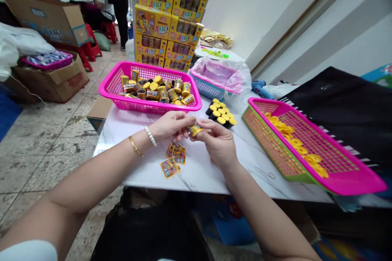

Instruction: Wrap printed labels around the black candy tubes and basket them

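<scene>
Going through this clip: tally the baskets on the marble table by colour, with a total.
Pink basket: 1
Blue basket: 1
Green basket with pink rim: 1
Total: 3

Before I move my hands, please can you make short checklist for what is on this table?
1. Small yellow printed packet pinched between left hand and right hand: ok.
2. Printed cards lying flat, apart from both hands: ok.
3. Yellow-topped black cylinders standing clear of right hand: ok.
4. Yellow rings inside the pink-and-green basket: ok.
5. Wording on the held packet readable: cannot tell.
</scene>
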Motion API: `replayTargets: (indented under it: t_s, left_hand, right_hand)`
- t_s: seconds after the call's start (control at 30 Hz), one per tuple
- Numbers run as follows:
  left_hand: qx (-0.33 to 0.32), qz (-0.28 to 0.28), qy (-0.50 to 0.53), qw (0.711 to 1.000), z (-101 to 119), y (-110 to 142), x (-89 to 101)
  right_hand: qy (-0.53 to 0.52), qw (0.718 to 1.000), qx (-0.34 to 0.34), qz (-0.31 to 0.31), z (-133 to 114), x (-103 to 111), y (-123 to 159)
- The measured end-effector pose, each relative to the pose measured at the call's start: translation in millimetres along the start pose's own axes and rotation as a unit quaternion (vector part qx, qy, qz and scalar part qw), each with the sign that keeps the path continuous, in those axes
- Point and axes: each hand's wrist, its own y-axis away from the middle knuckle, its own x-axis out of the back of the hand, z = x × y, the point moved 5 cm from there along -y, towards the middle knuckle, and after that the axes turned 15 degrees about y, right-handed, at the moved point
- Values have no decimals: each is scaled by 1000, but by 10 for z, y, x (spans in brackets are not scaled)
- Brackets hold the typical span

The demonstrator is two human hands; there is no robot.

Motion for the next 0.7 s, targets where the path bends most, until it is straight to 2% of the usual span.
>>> replayTargets:
  t_s: [0.1,0.2,0.27,0.3,0.37,0.43,0.5,0.63,0.7]
  left_hand:
    - [29,26,-5,999,42,13,-2]
    - [53,86,-30,994,130,44,61]
    - [26,97,-104,990,237,76,101]
    - [8,72,-163,984,284,96,94]
    - [7,-34,-283,958,284,153,18]
    - [48,-154,-357,920,159,241,-82]
    - [77,-218,-399,887,11,308,-163]
    - [83,-247,-497,828,-169,307,-258]
    - [84,-238,-535,806,-178,279,-258]
  right_hand:
    - [68,998,9,10,-118,-19,-148]
    - [151,987,47,23,-286,-53,-543]
    - [202,974,95,29,-381,-72,-842]
    - [231,966,115,26,-408,-80,-957]
    - [285,947,144,21,-436,-81,-1050]
    - [325,933,155,17,-443,-60,-934]
    - [350,923,157,12,-444,-17,-663]
    - [359,923,138,14,-407,128,-87]
    - [346,932,109,18,-363,201,88]
